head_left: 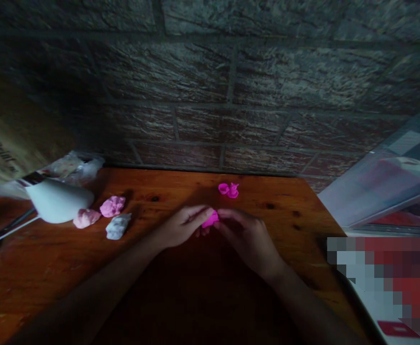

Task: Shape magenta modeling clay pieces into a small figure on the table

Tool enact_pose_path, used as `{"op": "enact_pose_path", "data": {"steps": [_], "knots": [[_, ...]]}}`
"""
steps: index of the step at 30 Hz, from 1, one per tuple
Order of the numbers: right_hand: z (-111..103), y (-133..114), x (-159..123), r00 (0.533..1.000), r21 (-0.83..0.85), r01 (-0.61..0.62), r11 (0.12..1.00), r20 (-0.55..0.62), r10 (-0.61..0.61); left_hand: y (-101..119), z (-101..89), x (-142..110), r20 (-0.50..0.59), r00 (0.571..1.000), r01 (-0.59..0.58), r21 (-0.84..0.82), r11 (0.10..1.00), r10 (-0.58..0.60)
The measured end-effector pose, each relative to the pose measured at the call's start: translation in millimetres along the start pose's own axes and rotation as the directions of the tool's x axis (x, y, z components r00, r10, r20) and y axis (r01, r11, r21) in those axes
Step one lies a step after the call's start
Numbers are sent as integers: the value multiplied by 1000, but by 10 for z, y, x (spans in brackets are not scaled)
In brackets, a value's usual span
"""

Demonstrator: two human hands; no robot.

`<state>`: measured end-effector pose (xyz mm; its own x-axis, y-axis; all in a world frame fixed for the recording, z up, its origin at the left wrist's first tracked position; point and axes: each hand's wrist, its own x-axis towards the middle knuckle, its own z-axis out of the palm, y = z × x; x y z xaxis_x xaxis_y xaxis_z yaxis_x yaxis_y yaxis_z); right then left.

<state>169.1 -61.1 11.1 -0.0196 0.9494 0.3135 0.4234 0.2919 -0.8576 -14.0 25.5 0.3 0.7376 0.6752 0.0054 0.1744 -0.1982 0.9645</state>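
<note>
Between my two hands, low over the wooden table, is a small bright pink piece of modelling clay (210, 219). My left hand (186, 225) has it from the left, its thumb lying along the top and fingertips underneath. From the right, the bent fingers of my right hand (251, 237) pinch its edge. Fingers hide part of the clay, so its full shape cannot be made out. Beyond the hands sit small shaped pieces (229, 190) of the same pink, one like a little cup, another with pointed bits on top.
Left on the wooden table (152, 184) lie two light pink lumps (112, 206) and a whitish lump (118, 226). Beside them are a white rounded object (59, 201), crumpled clear plastic (75, 165) and a brown printed bag or box (12, 129). A brick-patterned wall (202, 120) rises behind.
</note>
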Motion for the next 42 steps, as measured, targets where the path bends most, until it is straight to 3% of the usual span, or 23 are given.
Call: {"op": "enact_pose_path", "data": {"steps": [11,21,29,36,42], "knots": [[38,45,-38,994,191,-103,976,45,96,10,10,-15,13,996,89,-58,994,-89],[76,57,-54,996,141,-63,988,68,54,-5,7,-44,36,993,107,39,994,-108],[71,63,-41,998,166,-62,984,6,62,27,40,-28,8,994,107,32,994,-107],[71,143,-46,992,117,-100,988,-71,109,-10,47,-1,-122,992,17,-13,1000,-19],[29,104,-50,999,30,-40,999,-31,41,-40,28,-4,-75,996,49,-49,998,-53]]}}
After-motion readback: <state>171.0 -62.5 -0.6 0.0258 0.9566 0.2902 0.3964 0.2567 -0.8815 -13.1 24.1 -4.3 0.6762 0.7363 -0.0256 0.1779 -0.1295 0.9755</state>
